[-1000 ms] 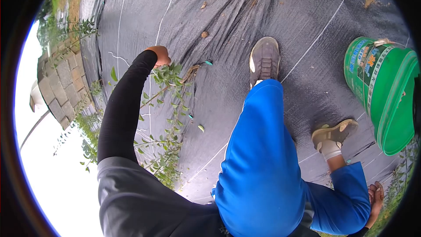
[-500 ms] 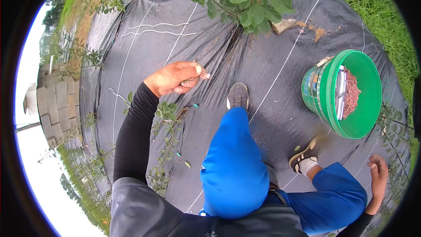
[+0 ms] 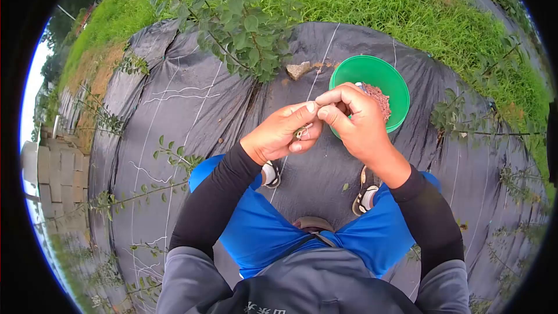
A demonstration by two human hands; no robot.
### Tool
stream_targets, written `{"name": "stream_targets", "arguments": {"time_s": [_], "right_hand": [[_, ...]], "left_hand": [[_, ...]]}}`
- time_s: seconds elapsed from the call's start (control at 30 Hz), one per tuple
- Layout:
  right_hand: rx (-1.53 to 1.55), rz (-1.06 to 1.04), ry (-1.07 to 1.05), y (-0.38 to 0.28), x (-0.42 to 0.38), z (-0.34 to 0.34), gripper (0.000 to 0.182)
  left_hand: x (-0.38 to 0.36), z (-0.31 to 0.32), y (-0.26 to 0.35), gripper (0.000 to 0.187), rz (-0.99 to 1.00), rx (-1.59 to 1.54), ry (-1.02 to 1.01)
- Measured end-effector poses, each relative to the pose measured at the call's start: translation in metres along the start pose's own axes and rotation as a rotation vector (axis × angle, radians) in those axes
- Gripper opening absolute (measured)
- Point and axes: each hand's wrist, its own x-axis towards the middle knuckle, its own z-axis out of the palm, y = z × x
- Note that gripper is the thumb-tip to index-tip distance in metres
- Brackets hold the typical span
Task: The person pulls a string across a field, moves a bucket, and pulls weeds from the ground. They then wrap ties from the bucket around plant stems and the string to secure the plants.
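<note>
My left hand [image 3: 285,132] is closed, with a small pale, looped strip [image 3: 302,132] showing between its curled fingers. What the strip is made of is too small to tell. My right hand [image 3: 363,125] meets it, thumb and forefinger pinched against the left fingertips. Anything caught between the two pinches is hidden. Just behind my right hand stands a green bucket [image 3: 401,90], partly covered by the fingers. Inside lie many reddish-pink small pieces [image 3: 379,100] and the edge of something whitish.
Black ground sheet [image 3: 308,168] with white lines spreads under my feet. A leafy sapling [image 3: 247,35] rises ahead, with a stone [image 3: 298,70] beside it. Thin branches [image 3: 474,131] reach in at right. Grass [image 3: 360,0] borders the sheet; grey blocks [image 3: 61,168] stand at far left.
My right hand has come up from the low right to meet my left hand in front of me. The view has shifted, and the bucket now appears nearer the middle, behind the hands.
</note>
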Motion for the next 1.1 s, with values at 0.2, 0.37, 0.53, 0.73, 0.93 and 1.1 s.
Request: {"name": "stream_targets", "arguments": {"time_s": [0.2, 0.37, 0.53, 0.73, 0.93, 1.1], "right_hand": [[0.116, 0.081, 0.075, 0.013, -0.015, -0.017, 0.009], [-0.140, 0.104, -0.065, 0.022, -0.024, -0.012, 0.011], [-0.671, 0.044, -0.128, 0.010, -0.022, 0.008, 0.028], [-0.610, -0.099, -0.070, 0.039, -0.018, 0.022, 0.026], [-0.608, 0.018, -0.117, 0.036, -0.014, 0.027, 0.014], [-0.510, 0.072, -0.100, 0.041, -0.018, 0.028, 0.010]], "left_hand": [[0.009, 0.005, -0.029, 0.050, 0.019, -0.036, 0.286], [0.018, -0.010, -0.039, 0.050, -0.001, -0.064, 0.420], [0.025, -0.023, -0.053, 0.047, 0.037, -0.108, 0.415], [0.029, -0.022, -0.052, 0.045, 0.038, -0.048, 0.474], [0.027, -0.020, -0.056, 0.038, 0.094, 0.087, 0.436], [0.024, -0.027, -0.062, 0.040, 0.056, -0.041, 0.425]]}}
